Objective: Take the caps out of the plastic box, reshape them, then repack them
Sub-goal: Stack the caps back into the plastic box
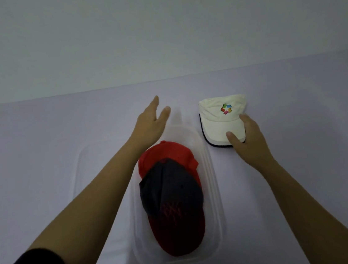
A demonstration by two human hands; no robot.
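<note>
Beside the plastic box (216, 192), the right hand (249, 140) pinches the flattened white cap (222, 121); left hand (150, 121) splayed wide.

Pretty dim overall, flat bluish-grey cast with no glare anywhere — shadows are soft and faint. The left hand (150, 121) is a bit motion-blurred, and the surface (39, 148) edge bows from the wide-angle lens.
</note>
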